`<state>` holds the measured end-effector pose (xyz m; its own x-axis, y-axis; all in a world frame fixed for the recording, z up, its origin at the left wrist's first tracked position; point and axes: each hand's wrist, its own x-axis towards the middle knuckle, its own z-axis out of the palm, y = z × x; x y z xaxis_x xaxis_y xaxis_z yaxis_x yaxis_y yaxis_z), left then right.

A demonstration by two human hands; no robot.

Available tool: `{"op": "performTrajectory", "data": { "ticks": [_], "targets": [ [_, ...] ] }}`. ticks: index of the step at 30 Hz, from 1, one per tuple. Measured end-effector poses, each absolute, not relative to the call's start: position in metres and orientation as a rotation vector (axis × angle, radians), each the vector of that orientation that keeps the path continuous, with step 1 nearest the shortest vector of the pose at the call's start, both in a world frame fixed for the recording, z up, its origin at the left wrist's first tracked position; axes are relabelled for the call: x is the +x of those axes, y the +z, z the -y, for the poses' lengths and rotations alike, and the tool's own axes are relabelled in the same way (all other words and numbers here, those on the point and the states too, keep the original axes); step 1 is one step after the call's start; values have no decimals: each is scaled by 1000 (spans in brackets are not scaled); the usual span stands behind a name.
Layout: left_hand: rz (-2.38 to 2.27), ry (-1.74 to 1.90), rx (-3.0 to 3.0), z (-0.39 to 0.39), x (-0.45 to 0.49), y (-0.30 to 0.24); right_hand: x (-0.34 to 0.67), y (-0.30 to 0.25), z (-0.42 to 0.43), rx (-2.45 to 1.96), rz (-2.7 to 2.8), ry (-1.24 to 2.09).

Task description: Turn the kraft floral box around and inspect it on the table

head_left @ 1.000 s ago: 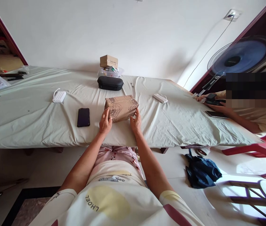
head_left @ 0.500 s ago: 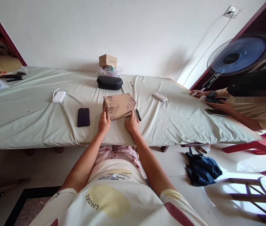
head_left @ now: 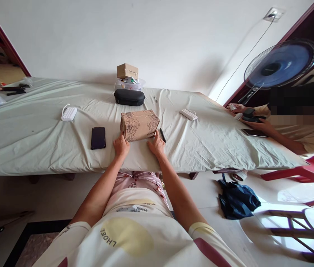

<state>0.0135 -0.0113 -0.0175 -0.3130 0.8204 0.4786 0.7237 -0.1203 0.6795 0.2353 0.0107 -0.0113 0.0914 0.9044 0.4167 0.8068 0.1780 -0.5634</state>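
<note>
On the near middle of the table (head_left: 48, 148), the cardboard box (head_left: 140, 125) stands between left hand (head_left: 121, 147) and right hand (head_left: 157, 145), fingers bent at its lower corners; grip cannot be confirmed. Scribbles (head_left: 133, 126) mark its near face, bare cardboard remaining; black pen (head_left: 163, 135) lies right, unheld.

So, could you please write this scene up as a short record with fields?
Left hand: at the lower left corner of the brown box
Right hand: at its lower right corner, beside a black pen
Box: scribbled in dark lines, on the cloth-covered table
Left of box: dark phone; farther off, a white block
Right of box: second white block
Behind box: black case, then clear tub with small carton above
Far right: fan, co-worker's arm
</note>
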Motion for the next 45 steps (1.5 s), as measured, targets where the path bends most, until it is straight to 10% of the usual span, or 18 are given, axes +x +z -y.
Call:
{"op": "performTrajectory", "data": {
  "ticks": [27,45],
  "targets": [
    [-1801,1898,1737,11,4,-15,235,0,4,-1044,1311,24],
    [-1786,1421,2389,34,31,8,209,12,27,-1318,1919,-438]
  ]
}}
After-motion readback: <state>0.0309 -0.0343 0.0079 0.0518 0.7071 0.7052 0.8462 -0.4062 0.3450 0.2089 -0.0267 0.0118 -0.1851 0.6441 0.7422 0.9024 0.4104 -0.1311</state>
